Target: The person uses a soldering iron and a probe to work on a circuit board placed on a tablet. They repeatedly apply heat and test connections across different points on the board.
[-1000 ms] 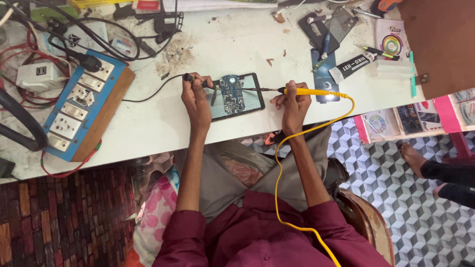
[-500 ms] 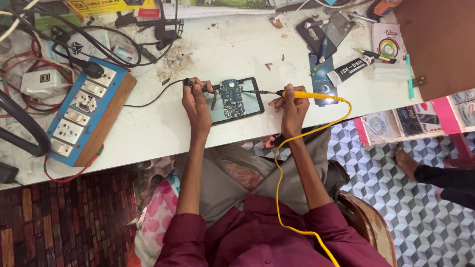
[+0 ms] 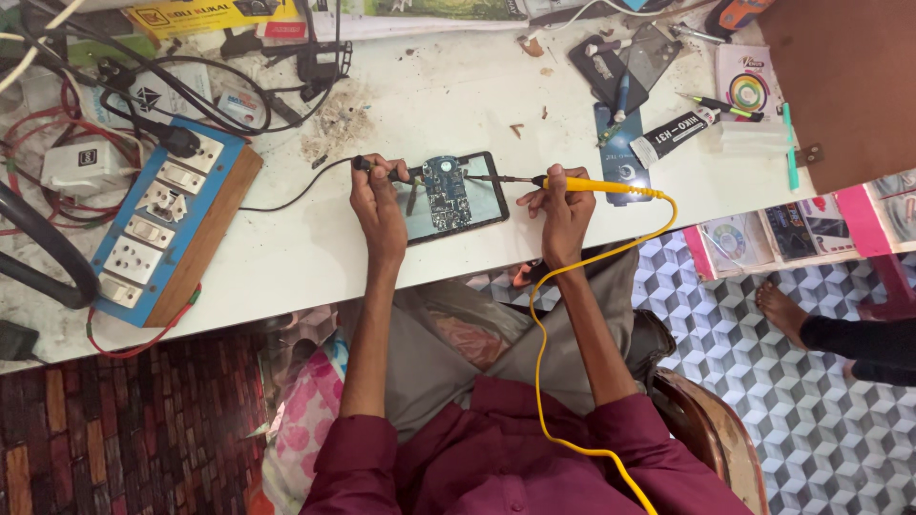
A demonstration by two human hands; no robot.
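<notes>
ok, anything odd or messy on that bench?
Yes. A patch of crumbly debris lies loose on the white table above the left hand, with small brown scraps scattered nearby. Tangled cables pile up around the blue switch board. No damage shows.

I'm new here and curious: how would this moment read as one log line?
left hand: holds black probe | right hand: holds yellow probe, tip toward circuit board | board rests on dark tablet on white table
</notes>
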